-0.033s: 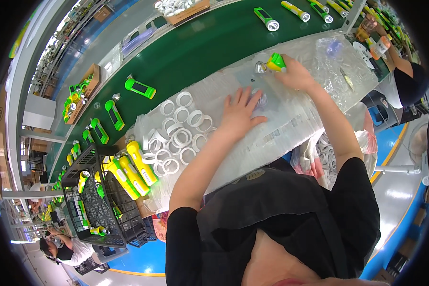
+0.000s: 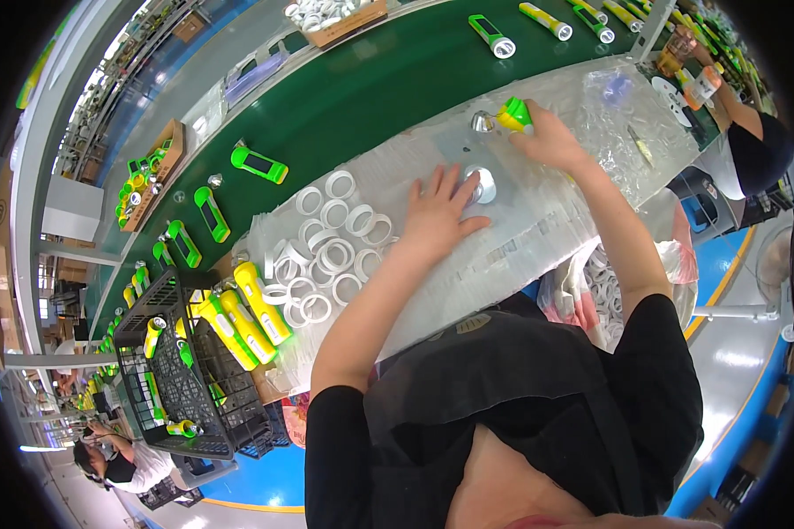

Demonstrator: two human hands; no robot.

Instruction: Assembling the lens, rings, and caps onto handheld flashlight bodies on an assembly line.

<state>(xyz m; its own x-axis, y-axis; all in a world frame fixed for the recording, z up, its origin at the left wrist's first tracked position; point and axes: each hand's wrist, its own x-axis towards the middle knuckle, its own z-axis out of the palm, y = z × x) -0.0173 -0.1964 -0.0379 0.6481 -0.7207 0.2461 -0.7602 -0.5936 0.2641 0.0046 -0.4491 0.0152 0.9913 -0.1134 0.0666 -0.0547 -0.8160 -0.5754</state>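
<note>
My left hand [image 2: 437,216] lies with fingers spread on the plastic-covered table, palm down. Its fingertips are beside a round, shiny clear disc [image 2: 483,183], perhaps touching its edge. Farther right, my right hand [image 2: 551,141] is closed around a green and yellow flashlight [image 2: 513,115]. A silver reflector cup [image 2: 482,122] sits just left of the flashlight's end, apparently joined to it by a thin wire. White plastic rings [image 2: 335,256] lie heaped to the left of my left forearm.
Several yellow and green flashlights [image 2: 254,304] lie by a black crate [image 2: 190,370] at left. Beyond the table runs a green conveyor belt [image 2: 370,106] carrying more flashlights. A sack of white rings [image 2: 602,291] stands near my right elbow. A co-worker's arm [image 2: 723,97] is at far right.
My left hand has drawn slightly back to the left, so more of the disc shows. My right hand has shifted a little to the right with the flashlight.
</note>
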